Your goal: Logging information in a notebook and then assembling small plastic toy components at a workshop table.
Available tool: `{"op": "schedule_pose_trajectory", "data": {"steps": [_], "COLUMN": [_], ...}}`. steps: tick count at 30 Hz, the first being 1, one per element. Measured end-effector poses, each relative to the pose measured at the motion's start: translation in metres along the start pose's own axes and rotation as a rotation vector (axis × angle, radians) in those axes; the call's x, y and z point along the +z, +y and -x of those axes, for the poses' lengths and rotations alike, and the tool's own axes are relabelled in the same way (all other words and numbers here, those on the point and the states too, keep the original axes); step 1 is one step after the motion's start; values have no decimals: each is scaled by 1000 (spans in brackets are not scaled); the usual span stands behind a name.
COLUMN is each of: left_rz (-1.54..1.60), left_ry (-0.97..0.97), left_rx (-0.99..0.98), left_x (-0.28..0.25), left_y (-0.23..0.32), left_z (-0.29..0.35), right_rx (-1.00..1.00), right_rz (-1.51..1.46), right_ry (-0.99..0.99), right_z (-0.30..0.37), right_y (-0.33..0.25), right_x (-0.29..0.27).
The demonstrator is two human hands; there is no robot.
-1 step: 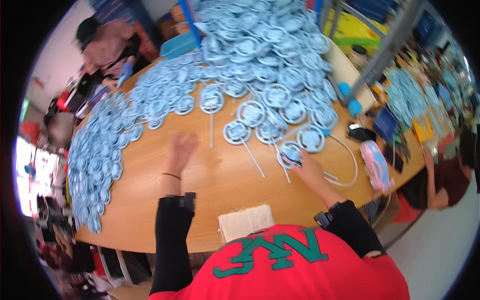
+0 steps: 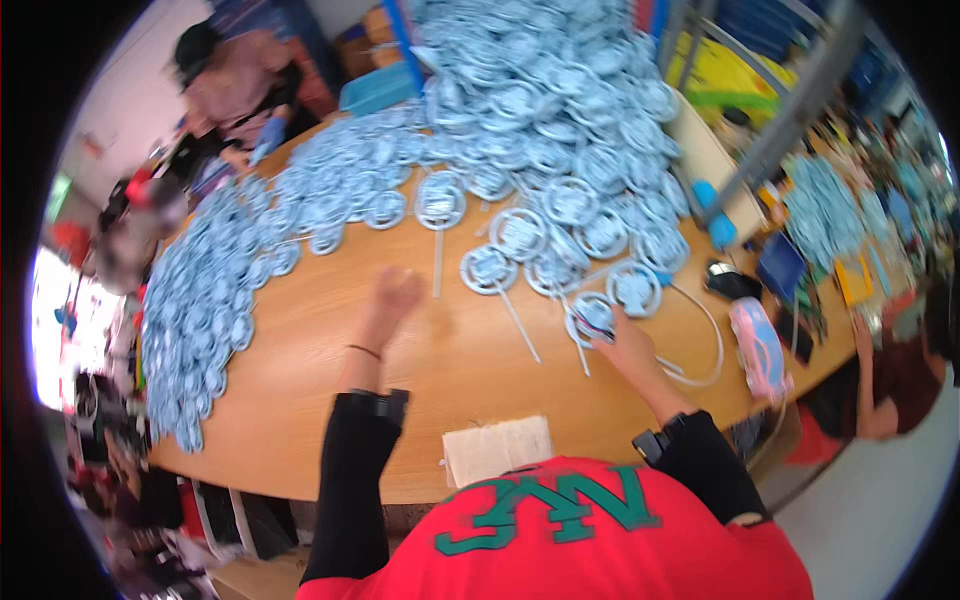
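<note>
Fingers of the right hand touch a round pale-blue disc beyond-right of the cream rectangular paper notebook, left hand beyond-left; cannot tell either's finger grip

Toward the right edge of the brown wooden table, the right hand touches a round, light-blue coil; the left hand is blurred.

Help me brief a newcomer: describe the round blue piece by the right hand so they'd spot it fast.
On the wooden table, find the tall blue heap. The round blue piece lies among loose ones at its front right. Unlike its neighbours, it has the right hand at its edge.
</note>
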State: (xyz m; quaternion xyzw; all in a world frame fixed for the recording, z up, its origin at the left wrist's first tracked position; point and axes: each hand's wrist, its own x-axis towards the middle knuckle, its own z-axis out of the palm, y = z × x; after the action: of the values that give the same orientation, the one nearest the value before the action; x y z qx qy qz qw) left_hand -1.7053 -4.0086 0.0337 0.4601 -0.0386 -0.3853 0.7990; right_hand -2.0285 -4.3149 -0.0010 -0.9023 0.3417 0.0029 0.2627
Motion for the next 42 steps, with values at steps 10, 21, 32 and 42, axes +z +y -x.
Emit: {"op": "schedule_pose_trajectory", "data": {"steps": [10,21,32,42], "left_rz": [-180,-246,136,159], "left_ry": [-148,-258,-75,-114], "left_rx": [-607,-475,-53,-26], "left_x": [87,91,90,102], "left_y": [-130,-111,-91,-117], "left_z": [74,137,164,144], "right_rx": [-334,-712,-605,-531], "right_rz": [-102,-336,-267,-427], "right_ry": [-115,-325,-302,-397], "right_z": [29,79,75,56], "right_y": [-54,-99,-111,-109], "right_x": [-22,-36,-55,-51]}}
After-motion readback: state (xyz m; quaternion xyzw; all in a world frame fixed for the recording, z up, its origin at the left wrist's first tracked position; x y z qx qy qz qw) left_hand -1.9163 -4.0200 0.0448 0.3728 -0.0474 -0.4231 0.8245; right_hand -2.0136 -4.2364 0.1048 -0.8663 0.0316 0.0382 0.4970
